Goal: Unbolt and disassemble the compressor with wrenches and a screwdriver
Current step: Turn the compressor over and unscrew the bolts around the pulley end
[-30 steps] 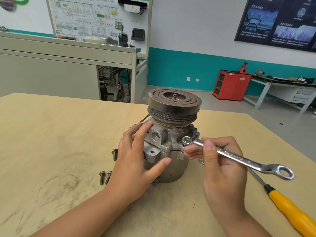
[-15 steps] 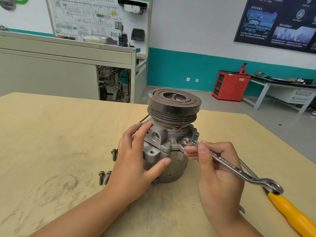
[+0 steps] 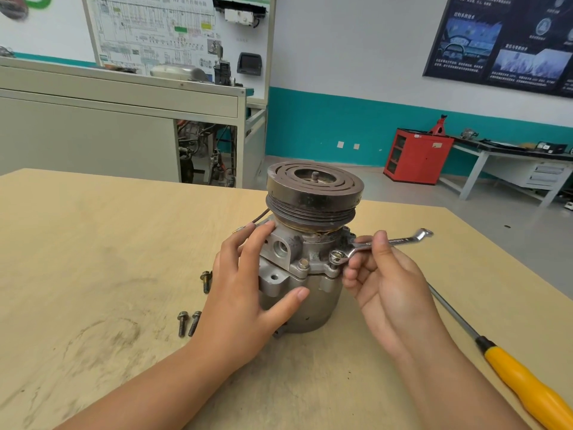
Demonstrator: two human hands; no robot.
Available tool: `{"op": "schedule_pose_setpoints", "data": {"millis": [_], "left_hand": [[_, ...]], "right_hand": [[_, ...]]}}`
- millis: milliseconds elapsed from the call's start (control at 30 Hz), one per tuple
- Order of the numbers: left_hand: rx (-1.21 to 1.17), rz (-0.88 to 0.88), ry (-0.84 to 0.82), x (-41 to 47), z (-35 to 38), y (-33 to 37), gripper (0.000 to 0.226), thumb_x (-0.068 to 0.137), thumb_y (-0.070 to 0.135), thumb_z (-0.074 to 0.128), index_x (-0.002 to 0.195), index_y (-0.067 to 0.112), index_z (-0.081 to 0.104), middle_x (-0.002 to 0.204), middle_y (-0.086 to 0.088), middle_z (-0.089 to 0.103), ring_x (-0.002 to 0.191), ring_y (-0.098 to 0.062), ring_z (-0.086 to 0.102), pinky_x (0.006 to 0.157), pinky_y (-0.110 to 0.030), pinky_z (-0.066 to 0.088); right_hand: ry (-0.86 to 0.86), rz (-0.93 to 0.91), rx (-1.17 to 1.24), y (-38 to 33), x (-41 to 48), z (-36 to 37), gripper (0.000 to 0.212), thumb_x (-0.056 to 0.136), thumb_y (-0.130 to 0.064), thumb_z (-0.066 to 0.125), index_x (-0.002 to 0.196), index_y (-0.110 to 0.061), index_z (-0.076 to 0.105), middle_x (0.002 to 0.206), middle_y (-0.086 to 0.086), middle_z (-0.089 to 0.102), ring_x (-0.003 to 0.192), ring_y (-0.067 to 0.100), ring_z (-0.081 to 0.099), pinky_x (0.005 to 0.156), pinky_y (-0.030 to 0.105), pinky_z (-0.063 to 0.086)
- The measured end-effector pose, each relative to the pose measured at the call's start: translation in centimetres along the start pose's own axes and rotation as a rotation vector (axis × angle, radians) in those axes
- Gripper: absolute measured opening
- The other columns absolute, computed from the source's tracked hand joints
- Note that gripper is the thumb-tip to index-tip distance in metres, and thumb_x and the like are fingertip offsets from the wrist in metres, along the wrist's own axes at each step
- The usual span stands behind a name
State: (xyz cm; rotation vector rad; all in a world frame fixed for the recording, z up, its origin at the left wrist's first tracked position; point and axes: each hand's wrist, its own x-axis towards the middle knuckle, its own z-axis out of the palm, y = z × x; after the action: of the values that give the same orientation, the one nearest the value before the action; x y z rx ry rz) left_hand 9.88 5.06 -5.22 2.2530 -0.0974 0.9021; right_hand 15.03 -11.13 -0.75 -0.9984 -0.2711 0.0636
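Observation:
The grey metal compressor (image 3: 305,280) stands upright on the wooden table (image 3: 93,243), its dark grooved pulley (image 3: 313,193) on top. My left hand (image 3: 248,293) wraps the compressor's left side, fingers on the port block, thumb across the front. My right hand (image 3: 384,283) pinches a silver ring wrench (image 3: 381,243). The wrench's near ring sits on a flange bolt (image 3: 336,256) at the compressor's right; its handle points right and away from me. Another bolt (image 3: 303,264) stands in the flange front.
Three loose bolts lie left of the compressor: one (image 3: 205,280) near my left wrist, two (image 3: 187,322) closer to me. A yellow-handled screwdriver (image 3: 508,367) lies at the right, tip toward the compressor. The table's far right edge drops to the floor.
The wrench handle has swung from the near right round to the far right, with its ring on the same flange bolt. My left hand has kept its place on the compressor.

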Motion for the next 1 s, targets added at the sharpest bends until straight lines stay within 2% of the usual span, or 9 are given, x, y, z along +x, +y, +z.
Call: {"op": "schedule_pose_setpoints", "data": {"millis": [100, 200, 367, 500, 633, 733, 867, 933, 1000], "left_hand": [[-0.007, -0.002, 0.0, 0.0, 0.0, 0.0, 0.077, 0.068, 0.069, 0.051, 0.13, 0.068, 0.005, 0.141, 0.016, 0.022, 0.134, -0.008, 0.025, 0.102, -0.018, 0.021], [-0.003, 0.002, -0.002, 0.0, 0.0, 0.0, 0.077, 0.069, 0.069, 0.051, 0.13, 0.068, 0.005, 0.141, 0.016, 0.022, 0.133, -0.009, 0.025, 0.102, -0.019, 0.021], [-0.011, 0.003, 0.013, 0.0, 0.0, 0.0, 0.077, 0.069, 0.067, 0.052, 0.134, 0.06, 0.01, 0.141, 0.01, 0.026, 0.133, -0.013, 0.029, 0.103, -0.024, 0.025], [-0.007, 0.003, 0.01, 0.0, 0.0, 0.0, 0.078, 0.069, 0.068, 0.052, 0.134, 0.06, 0.009, 0.14, 0.013, 0.024, 0.132, -0.01, 0.028, 0.102, -0.02, 0.022], [-0.005, 0.003, 0.009, 0.0, 0.0, 0.0, 0.078, 0.069, 0.067, 0.052, 0.134, 0.06, 0.009, 0.14, 0.013, 0.024, 0.133, -0.009, 0.027, 0.102, -0.02, 0.022], [-0.011, 0.001, 0.01, 0.1, 0.0, 0.0, 0.078, 0.069, 0.067, 0.052, 0.135, 0.059, 0.01, 0.141, 0.01, 0.026, 0.133, -0.011, 0.028, 0.102, -0.02, 0.022], [-0.008, 0.002, 0.012, 0.1, 0.0, 0.0, 0.078, 0.07, 0.067, 0.052, 0.136, 0.057, 0.011, 0.141, 0.008, 0.027, 0.133, -0.012, 0.028, 0.102, -0.019, 0.022], [-0.005, 0.002, 0.014, 0.0, 0.0, 0.1, 0.078, 0.07, 0.067, 0.052, 0.136, 0.057, 0.011, 0.141, 0.008, 0.027, 0.133, -0.013, 0.029, 0.102, -0.02, 0.022], [-0.001, 0.004, 0.017, 0.0, 0.0, 0.1, 0.078, 0.07, 0.067, 0.052, 0.135, 0.057, 0.011, 0.141, 0.007, 0.028, 0.133, -0.014, 0.03, 0.103, -0.023, 0.024]], "right_hand": [[0.008, -0.119, 0.083, -0.6, -0.2, -0.2, 0.025, 0.086, -0.03, 0.047, 0.083, -0.007, 0.055, 0.055, 0.002, 0.061, 0.05, 0.011, 0.058, 0.048, 0.02, 0.049], [-0.001, -0.285, -0.041, -0.9, -0.8, -0.2, 0.022, 0.083, -0.029, 0.05, 0.084, -0.007, 0.054, 0.059, 0.006, 0.066, 0.053, 0.014, 0.063, 0.053, 0.022, 0.052], [-0.04, -0.442, -0.322, -0.1, -1.8, 0.1, 0.022, 0.086, -0.03, 0.058, 0.079, -0.01, 0.055, 0.067, 0.009, 0.071, 0.059, 0.023, 0.069, 0.056, 0.027, 0.055], [-0.044, -0.613, -0.519, 0.5, -2.5, -0.1, 0.016, 0.091, -0.027, 0.057, 0.075, -0.031, 0.058, 0.072, 0.001, 0.072, 0.064, 0.014, 0.07, 0.06, 0.021, 0.054], [-0.064, -0.789, -0.744, 1.3, -3.0, -0.3, 0.014, 0.093, -0.026, 0.049, 0.082, -0.033, 0.053, 0.078, -0.012, 0.069, 0.068, 0.0, 0.068, 0.064, 0.013, 0.05], [-0.036, -0.675, -0.622, 1.4, -3.0, -0.2, 0.014, 0.093, -0.029, 0.051, 0.08, -0.035, 0.053, 0.075, -0.006, 0.071, 0.066, 0.007, 0.068, 0.064, 0.016, 0.051], [-0.034, -0.423, -0.391, 0.9, -2.3, -0.2, 0.021, 0.093, -0.027, 0.046, 0.083, -0.009, 0.049, 0.066, 0.008, 0.07, 0.059, 0.022, 0.067, 0.059, 0.024, 0.052], [-0.04, -0.326, -0.315, 0.6, -1.8, 0.0, 0.027, 0.096, -0.032, 0.045, 0.084, -0.008, 0.047, 0.061, 0.008, 0.068, 0.054, 0.021, 0.064, 0.054, 0.024, 0.051], [-0.032, -0.224, -0.236, 0.3, -1.2, 0.2, 0.029, 0.089, -0.035, 0.043, 0.085, -0.007, 0.047, 0.054, 0.006, 0.063, 0.048, 0.016, 0.059, 0.05, 0.023, 0.048]]}}
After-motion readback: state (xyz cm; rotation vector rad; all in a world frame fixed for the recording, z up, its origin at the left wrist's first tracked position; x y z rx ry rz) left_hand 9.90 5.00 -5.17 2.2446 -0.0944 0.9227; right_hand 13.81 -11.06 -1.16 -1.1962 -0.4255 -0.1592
